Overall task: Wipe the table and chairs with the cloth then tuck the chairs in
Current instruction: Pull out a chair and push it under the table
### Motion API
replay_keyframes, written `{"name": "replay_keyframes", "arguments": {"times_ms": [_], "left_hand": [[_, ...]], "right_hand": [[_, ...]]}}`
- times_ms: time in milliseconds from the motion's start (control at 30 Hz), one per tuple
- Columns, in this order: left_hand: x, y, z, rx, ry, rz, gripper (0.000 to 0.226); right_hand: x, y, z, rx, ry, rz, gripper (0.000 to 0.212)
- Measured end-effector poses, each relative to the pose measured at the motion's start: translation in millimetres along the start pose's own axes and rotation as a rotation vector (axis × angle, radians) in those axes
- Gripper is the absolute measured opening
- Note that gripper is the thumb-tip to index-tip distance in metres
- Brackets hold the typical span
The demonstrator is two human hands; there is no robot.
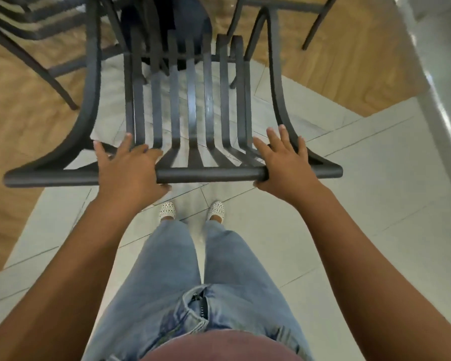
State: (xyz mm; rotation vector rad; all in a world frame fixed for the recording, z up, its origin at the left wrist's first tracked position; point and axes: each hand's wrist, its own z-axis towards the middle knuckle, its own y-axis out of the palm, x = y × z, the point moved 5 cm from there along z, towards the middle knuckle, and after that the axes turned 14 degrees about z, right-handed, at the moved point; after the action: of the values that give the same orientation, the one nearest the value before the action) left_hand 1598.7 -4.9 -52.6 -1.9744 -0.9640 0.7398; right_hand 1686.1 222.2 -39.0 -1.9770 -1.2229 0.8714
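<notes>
Both hands on the chair (193, 105) back — the tuck-in stage, it seems.

Left hand (130, 168) and right hand (284, 162) lie over the top rail (208, 175), fingers spread, thumbs under; no cloth in sight; the desk (438, 95) edge runs at right — wiping looks finished.

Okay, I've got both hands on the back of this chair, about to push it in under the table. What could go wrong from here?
The left hand and right hand lie over the chair's top rail with fingers spread, thumbs under it, so the grip may slip. The chair on the left stands close, and its legs might catch. The floor changes from pale tile to wood, where a leg could snag.
</notes>
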Motion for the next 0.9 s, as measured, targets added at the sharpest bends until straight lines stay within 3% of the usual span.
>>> {"name": "replay_keyframes", "arguments": {"times_ms": [167, 400, 600, 700, 900], "left_hand": [[-1, 4, -5, 0.182, -0.122, -0.100, 0.050], [-19, 1, -10, 0.152, -0.093, -0.080, 0.047], [-26, 4, -8, 0.161, -0.146, 0.027, 0.021], [-24, 0, -10, 0.126, -0.184, 0.091, 0.021], [-25, -3, -13, 0.186, -0.144, 0.085, 0.015]], "right_hand": [[-20, 2, 6, -0.060, -0.112, -0.061, 0.091], [-31, 8, 9, -0.070, -0.131, -0.066, 0.086], [-28, 13, 9, 0.034, -0.048, 0.008, 0.048], [-30, 9, 2, 0.119, -0.040, -0.014, 0.027], [-29, 9, -1, 0.249, -0.080, -0.048, 0.009]]}}
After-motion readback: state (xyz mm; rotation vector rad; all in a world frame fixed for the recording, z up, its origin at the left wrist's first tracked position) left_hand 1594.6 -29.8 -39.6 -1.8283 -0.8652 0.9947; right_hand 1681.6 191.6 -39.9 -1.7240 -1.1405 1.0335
